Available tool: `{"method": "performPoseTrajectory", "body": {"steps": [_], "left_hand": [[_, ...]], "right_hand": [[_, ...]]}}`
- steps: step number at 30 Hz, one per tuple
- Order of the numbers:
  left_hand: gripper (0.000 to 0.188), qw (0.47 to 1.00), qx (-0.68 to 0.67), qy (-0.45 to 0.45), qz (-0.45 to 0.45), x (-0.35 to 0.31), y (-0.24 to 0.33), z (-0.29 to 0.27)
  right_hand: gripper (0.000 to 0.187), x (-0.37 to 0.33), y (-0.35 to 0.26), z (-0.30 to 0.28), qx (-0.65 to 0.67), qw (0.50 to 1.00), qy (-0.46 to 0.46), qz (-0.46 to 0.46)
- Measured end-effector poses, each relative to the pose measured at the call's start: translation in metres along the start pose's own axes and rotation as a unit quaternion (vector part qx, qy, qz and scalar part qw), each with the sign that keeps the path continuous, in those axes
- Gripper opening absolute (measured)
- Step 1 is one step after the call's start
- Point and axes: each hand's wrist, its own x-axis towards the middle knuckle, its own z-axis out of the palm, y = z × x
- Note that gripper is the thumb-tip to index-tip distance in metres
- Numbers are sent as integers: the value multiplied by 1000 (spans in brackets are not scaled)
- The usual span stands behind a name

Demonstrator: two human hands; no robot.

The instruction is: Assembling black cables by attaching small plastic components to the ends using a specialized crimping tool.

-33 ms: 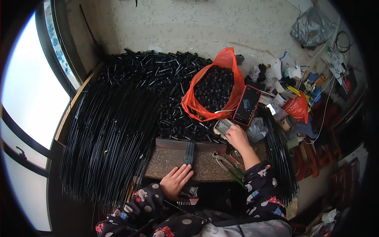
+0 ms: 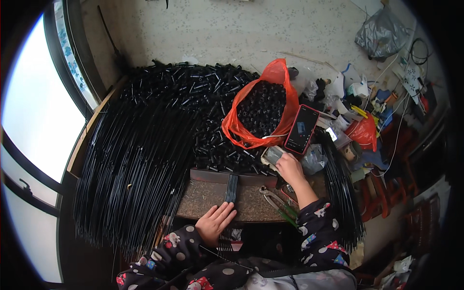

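Note:
Spread flat, the fingers of my left hand (image 2: 216, 224) lie on the near end of a row of thin black rods (image 2: 232, 187). These rods run side by side across a brown speckled work surface (image 2: 205, 193) and over a low dark ledge (image 2: 212, 175). My right hand (image 2: 290, 170) is at a small pale box (image 2: 266, 155) holding a grey mass of fine pieces. Its fingers are bent together into the box, and their tips are hidden. Pincers with green handles (image 2: 275, 202) lie on the surface between my two hands.
Long black rods (image 2: 130, 179) heap at left, with black tubular caps (image 2: 193, 87) behind. An orange bag (image 2: 231, 118) holds more black parts. A phone (image 2: 302, 128) leans beside it. Clutter with a red bag (image 2: 365, 131) and more rods (image 2: 343, 193) fill the right.

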Motion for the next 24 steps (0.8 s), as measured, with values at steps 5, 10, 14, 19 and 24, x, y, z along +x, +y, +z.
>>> {"method": "performPoseTrajectory", "body": {"steps": [5, 10, 14, 19, 24], "left_hand": [[87, 999, 13, 36, -13, -8, 5, 9], [84, 999, 24, 41, -9, -7, 1, 10], [84, 999, -32, 42, -9, -4, 1, 8], [84, 999, -22, 27, -15, -6, 0, 10], [84, 999, -46, 17, -7, -4, -1, 7]], "right_hand": [[3, 0, -10, -3, -18, 996, 84, -10], [8, 8, -67, 8, 160, 986, 42, -33], [16, 4, -83, 30, 146, 987, -5, -70], [17, 6, -84, 28, 140, 989, -39, -40], [10, 7, -85, 31, 145, 988, -18, -48]]}}
